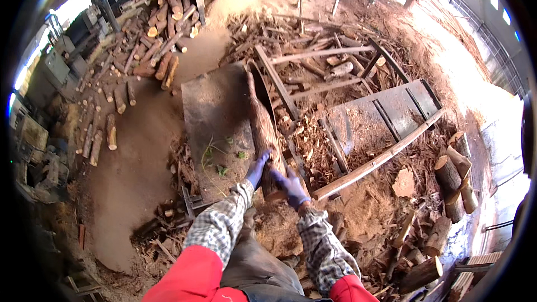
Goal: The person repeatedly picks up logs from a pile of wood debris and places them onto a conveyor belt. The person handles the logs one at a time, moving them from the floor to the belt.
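Note:
A long, rough-barked log (259,120) lies lengthwise on a dark metal table (210,106), pointing away from me. My left hand (258,169), in a purple-blue glove, grips the log's left side near its close end. On the right side, slightly nearer, my right hand (291,188) in a matching glove holds the same log, its thumb side turned up. A thin, curved dark metal edge (269,92) rises along the log's right side; the log hides part of it. Green leafy sprigs (222,171) lie on the table left of my left hand.
Right of the table stands a frame with metal plates (366,117) and a wooden pole (380,155) along its near side. Split wood and bark (291,39) lie heaped beyond. Cut logs (447,173) lie at right, and a log pile (168,19) at far left.

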Available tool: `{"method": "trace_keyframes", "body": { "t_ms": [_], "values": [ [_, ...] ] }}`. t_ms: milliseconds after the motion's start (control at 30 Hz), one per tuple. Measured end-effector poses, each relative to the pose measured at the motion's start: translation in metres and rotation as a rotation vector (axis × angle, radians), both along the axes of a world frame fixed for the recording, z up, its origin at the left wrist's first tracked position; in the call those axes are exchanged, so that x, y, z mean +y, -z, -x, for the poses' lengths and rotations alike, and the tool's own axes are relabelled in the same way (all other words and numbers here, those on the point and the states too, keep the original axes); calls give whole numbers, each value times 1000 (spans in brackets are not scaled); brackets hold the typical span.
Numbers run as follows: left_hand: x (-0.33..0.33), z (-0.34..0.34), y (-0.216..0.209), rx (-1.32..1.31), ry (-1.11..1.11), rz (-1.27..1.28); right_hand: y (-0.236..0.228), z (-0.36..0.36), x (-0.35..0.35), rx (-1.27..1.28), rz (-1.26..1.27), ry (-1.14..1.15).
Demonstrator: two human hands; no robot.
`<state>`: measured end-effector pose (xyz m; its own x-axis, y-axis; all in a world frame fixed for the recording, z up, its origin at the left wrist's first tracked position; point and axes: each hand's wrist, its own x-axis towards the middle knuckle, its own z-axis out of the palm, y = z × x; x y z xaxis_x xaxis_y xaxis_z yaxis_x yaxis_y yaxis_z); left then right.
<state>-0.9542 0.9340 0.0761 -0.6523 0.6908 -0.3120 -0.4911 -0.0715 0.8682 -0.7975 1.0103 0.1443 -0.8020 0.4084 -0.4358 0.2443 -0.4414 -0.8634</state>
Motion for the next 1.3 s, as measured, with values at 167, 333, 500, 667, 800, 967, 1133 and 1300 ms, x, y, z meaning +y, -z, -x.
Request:
{"method": "trace_keyframes", "body": {
  "t_ms": [167, 333, 500, 667, 800, 967, 1133, 1300],
  "values": [
    [-91, -76, -29, -550, 261, 38, 22, -105, -76, 193, 767, -16],
    [-82, -163, -27, -223, -30, 243, 78, -188, -85, 69, 1182, 85],
    [-33, -143, -39, -291, -119, 223, 67, -167, -69, -30, 379, 60],
    [-11, -102, -7, -68, -232, 409, 37, -113, -55, -70, 434, 134],
    [1, -93, -43, -118, -224, 379, 42, -91, -46, -90, 224, 187],
    [2, -4, -52, -73, -12, 318, -2, -25, -26, -17, 114, 100],
    [-53, -70, -51, -121, 136, 258, 98, -156, -74, -20, 480, 22],
    [-91, -201, 44, -596, 102, 137, 50, -284, -96, -172, 831, 235]
  ]
}}
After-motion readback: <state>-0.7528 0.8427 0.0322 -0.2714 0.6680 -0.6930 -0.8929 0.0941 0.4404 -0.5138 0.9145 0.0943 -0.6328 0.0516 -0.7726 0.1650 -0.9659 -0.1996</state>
